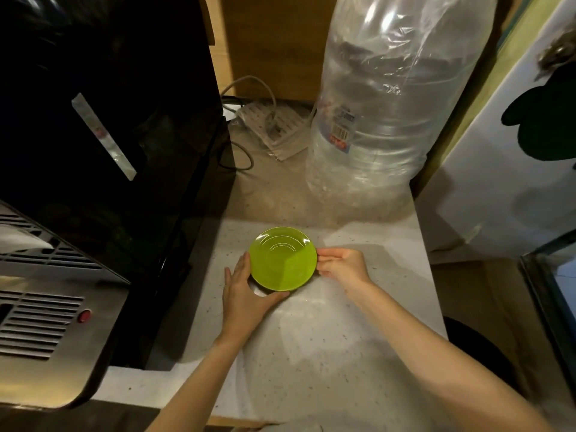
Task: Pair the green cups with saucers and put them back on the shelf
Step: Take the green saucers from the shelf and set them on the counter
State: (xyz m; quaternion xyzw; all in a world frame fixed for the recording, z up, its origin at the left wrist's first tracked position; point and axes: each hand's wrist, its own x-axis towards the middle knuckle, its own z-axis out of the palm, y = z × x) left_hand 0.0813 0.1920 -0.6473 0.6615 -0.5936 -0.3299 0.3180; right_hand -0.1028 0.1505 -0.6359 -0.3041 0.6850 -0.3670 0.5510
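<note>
Both hands (pixel 293 275) grip saucer (pixel 283 258) rim | face-up, tilted

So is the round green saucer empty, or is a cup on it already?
Empty: the round green saucer shows its bare ringed centre, no cup, held at its rim by left hand and right hand.
</note>
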